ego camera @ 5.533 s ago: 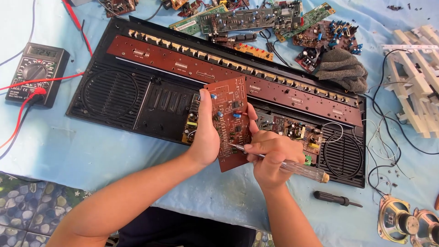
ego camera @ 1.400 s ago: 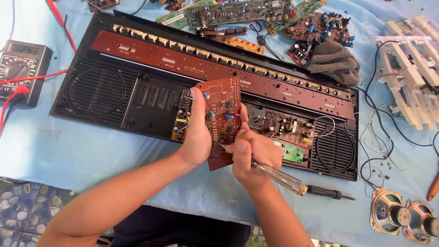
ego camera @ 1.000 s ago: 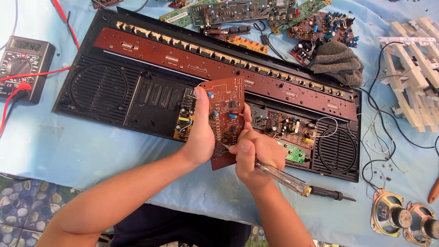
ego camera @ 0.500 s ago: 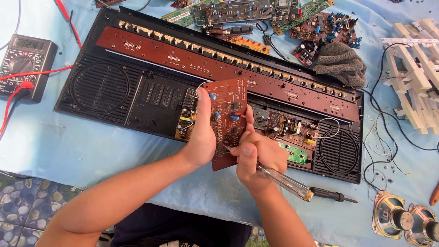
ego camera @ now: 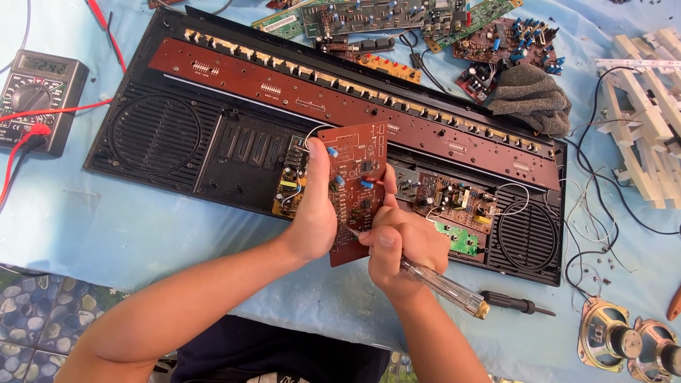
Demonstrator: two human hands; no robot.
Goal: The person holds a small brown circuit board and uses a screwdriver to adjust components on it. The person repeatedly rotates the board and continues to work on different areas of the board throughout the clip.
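Blue cloth (ego camera: 142,234) covers the whole workbench, and over its middle the person holds a small reddish-brown circuit board (ego camera: 355,184) tilted up above the opened black chassis (ego camera: 213,152) of a long audio set; the left hand (ego camera: 312,213) grips the board's left edge, thumb laid up across its face beside a blue component, fingers wrapped behind; the right hand (ego camera: 401,245) is clenched around a clear-handled screwdriver (ego camera: 443,285), whose tip touches the board's lower face just beside the left thumb, while the handle slants down and to the right past the wrist; beneath the board sit smaller boards inside the chassis, a brown one with wires (ego camera: 454,198) and a green one (ego camera: 457,237) just right of the knuckles; a long brown strip board (ego camera: 340,99) runs along the upper part of the chassis, with round speaker grilles at both ends; a black-handled screwdriver (ego camera: 514,303) lies on the cloth near the clear handle's end; two loose speakers (ego camera: 628,340) rest at the lower right; a multimeter (ego camera: 35,92) with red leads sits at the far left; more circuit boards (ego camera: 397,18) and a grey rag (ego camera: 528,99) lie along the top; a white slatted plastic frame (ego camera: 649,113) lies at the right edge.
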